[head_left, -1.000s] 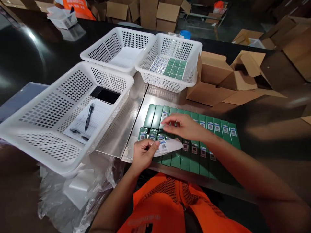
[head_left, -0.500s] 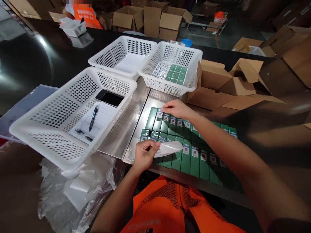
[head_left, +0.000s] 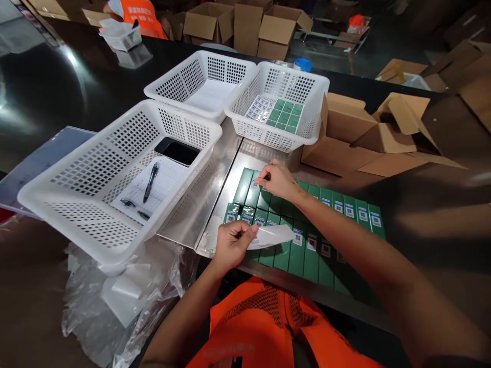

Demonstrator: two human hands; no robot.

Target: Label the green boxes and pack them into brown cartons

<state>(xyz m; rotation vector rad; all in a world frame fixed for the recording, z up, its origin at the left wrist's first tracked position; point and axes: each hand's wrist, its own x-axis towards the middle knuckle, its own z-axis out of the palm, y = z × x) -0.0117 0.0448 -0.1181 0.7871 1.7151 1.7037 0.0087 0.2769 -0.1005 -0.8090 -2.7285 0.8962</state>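
Note:
My left hand [head_left: 233, 243] pinches a white strip of label backing paper [head_left: 274, 236] between thumb and fingers, over the near row of green boxes [head_left: 297, 255]. My right hand [head_left: 279, 181] is closed, with its thumb and fingertips at a small white QR-code label [head_left: 255, 183] on the second box from the left in the far row. Its curled fingers partly cover that label. Other boxes in both rows carry similar labels, while the leftmost far box [head_left: 243, 186] shows a plain green face. My right forearm hides part of the rows.
White perforated baskets stand around: one [head_left: 42, 191] with a phone, paper and pens, another [head_left: 153, 91] with paper, a third [head_left: 235, 122] with green boxes and label sheets. An open cardboard box [head_left: 333, 158] lies at right. Plastic wrap [head_left: 92, 312] hangs at left. Another person [head_left: 141, 18] is across the table.
My right hand's fingers have curled tighter and come down onto the label on the second box. My left hand still holds the backing paper. The whole view has shifted slightly.

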